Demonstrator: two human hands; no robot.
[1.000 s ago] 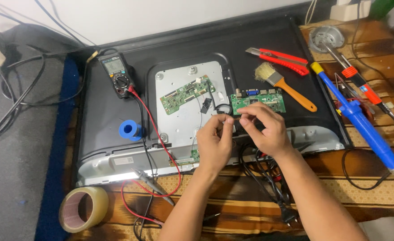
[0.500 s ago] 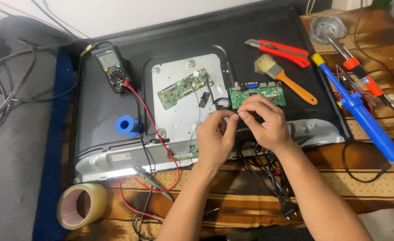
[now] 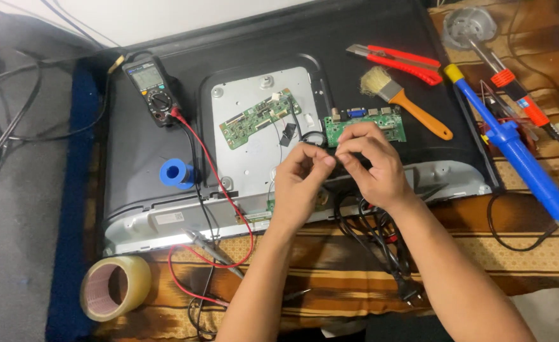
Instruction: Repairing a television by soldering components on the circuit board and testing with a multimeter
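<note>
green circuit boards, two (image 3: 257, 118) (image 3: 381, 124), beneath two pinching hands (image 3: 301, 183) (image 3: 371, 168).

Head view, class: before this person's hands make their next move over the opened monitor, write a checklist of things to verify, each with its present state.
1. Left hand and right hand meet, fingertips pinched: ok.
2. What they pinch: cannot tell, too small.
3. Green circuit board lies flat on the metal plate: ok.
4. Multimeter leads clear of hands: ok.
5. Black cables tangled under the right wrist: not ok.
</note>
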